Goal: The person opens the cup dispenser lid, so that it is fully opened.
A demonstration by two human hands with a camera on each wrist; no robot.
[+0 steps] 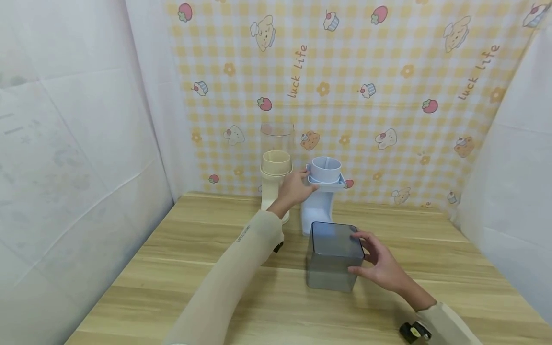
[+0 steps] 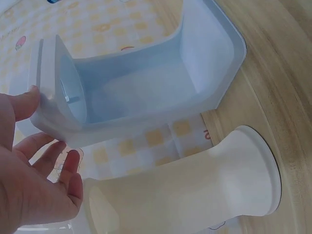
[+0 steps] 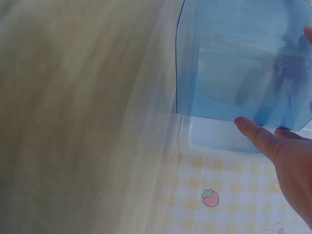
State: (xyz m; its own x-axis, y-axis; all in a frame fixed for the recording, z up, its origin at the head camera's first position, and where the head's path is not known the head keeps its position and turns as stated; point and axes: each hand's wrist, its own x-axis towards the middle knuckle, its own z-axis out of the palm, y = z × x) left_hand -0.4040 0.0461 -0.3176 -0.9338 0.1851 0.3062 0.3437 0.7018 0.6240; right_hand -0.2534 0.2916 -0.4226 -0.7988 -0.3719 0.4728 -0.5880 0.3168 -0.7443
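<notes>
You steady the blue stand [image 1: 316,215] with your left grip [image 1: 297,186] while your right grip [image 1: 384,266] takes the tinted box [image 1: 329,270], which is nearer you than the stand on the wooden surface [image 1: 194,268]. The step in hand appears to be bringing the two parts together; the next move likely calls for raising the box toward the stand's top and lining up their edges. Your left arm stretches forward, thumb and fingers lightly closed on the stand's upper platform, beside the cream stand [image 1: 270,189]. Your right arm angles inward, thumb and fingers spread around the box's side.
</notes>
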